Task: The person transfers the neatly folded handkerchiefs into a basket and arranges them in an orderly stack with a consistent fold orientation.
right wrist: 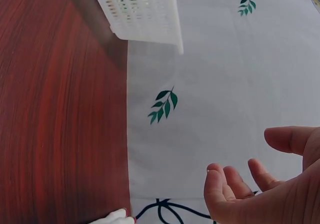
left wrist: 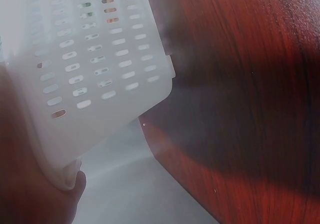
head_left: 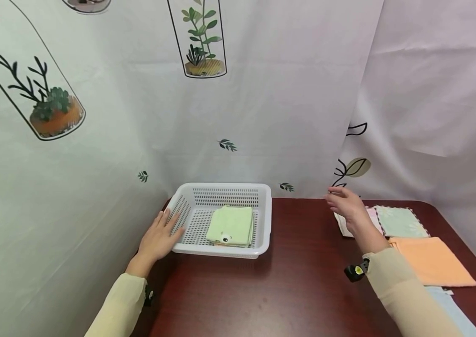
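The left hand (head_left: 157,239), fingers spread, rests on the left rim of the white basket (head_left: 221,251), mid-frame, its long axis running across. The right hand (head_left: 350,209), fingers loosely bent and empty, is nearer the pink cloth (head_left: 375,219) at right, apparently not touching.

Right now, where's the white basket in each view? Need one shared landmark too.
Head: white basket just left of centre, below mid-height.
Left wrist: upper left, cut off by the top edge.
Right wrist: top, left of centre, also cropped.
Shared landmark: dark red tabletop, in all three.
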Demonstrator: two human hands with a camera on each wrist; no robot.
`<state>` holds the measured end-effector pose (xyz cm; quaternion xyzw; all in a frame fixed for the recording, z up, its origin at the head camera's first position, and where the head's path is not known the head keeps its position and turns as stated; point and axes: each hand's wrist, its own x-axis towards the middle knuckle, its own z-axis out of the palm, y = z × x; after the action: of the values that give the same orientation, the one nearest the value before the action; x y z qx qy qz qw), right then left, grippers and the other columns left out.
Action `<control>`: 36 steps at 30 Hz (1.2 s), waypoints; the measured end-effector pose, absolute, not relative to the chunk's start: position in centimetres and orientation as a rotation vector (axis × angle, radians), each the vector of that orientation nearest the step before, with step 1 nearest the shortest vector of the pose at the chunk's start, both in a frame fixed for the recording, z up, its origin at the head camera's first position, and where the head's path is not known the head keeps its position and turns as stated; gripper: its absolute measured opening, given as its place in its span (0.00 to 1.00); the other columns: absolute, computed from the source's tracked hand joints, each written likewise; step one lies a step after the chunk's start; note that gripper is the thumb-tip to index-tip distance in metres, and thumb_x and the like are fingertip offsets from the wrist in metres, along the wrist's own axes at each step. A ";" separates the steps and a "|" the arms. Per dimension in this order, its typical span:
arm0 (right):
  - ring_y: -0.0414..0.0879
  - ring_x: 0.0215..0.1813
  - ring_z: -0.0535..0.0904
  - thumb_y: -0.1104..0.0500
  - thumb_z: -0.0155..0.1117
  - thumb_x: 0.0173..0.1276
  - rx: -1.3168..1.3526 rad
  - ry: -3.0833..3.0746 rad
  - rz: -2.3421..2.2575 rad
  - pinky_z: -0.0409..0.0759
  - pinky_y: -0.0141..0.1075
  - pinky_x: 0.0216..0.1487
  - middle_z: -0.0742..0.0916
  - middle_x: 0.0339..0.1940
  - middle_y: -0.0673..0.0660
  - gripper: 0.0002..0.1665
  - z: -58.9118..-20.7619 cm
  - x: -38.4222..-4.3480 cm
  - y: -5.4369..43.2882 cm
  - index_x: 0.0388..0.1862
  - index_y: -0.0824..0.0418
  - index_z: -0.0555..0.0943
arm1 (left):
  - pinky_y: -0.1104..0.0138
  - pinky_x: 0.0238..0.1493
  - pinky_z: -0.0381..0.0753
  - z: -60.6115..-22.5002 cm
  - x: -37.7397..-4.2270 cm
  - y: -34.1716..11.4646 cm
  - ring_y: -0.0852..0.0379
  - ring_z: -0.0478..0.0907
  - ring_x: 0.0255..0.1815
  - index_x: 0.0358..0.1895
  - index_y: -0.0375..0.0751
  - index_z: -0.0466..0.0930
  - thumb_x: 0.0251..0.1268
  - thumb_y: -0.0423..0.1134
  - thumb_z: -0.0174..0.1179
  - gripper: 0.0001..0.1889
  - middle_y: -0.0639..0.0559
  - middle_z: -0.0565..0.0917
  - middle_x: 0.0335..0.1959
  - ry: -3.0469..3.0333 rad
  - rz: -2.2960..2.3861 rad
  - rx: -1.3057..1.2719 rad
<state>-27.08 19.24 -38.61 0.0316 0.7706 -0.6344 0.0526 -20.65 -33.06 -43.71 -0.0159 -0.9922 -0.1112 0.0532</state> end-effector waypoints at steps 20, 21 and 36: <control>0.65 0.76 0.63 0.52 0.53 0.80 0.158 2.351 -1.898 0.67 0.51 0.75 0.64 0.78 0.71 0.39 -39.9 -26.7 22.3 0.81 0.67 0.55 | 0.38 0.77 0.49 -43.7 -20.7 -33.0 0.32 0.41 0.82 0.79 0.38 0.58 0.78 0.59 0.47 0.37 0.33 0.48 0.82 -3.022 -0.334 -0.033; 0.65 0.76 0.64 0.51 0.53 0.79 0.164 2.354 -1.899 0.67 0.52 0.75 0.64 0.78 0.71 0.39 -39.9 -26.7 22.4 0.81 0.67 0.55 | 0.38 0.77 0.49 -43.7 -20.7 -33.0 0.32 0.41 0.82 0.79 0.38 0.58 0.78 0.58 0.48 0.37 0.33 0.48 0.82 -3.022 -0.334 -0.031; 0.65 0.76 0.64 0.51 0.51 0.80 0.199 2.423 -1.843 0.69 0.52 0.73 0.66 0.76 0.73 0.40 -40.8 -26.7 24.6 0.80 0.71 0.54 | 0.37 0.77 0.49 -43.6 -20.5 -32.8 0.32 0.41 0.82 0.79 0.38 0.58 0.78 0.58 0.48 0.37 0.32 0.48 0.82 -3.024 -0.330 -0.035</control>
<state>-26.66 24.58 -40.77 0.0652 0.7934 -0.6034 0.0456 -20.47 -32.81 -43.57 -0.0114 -0.9928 -0.1084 0.0499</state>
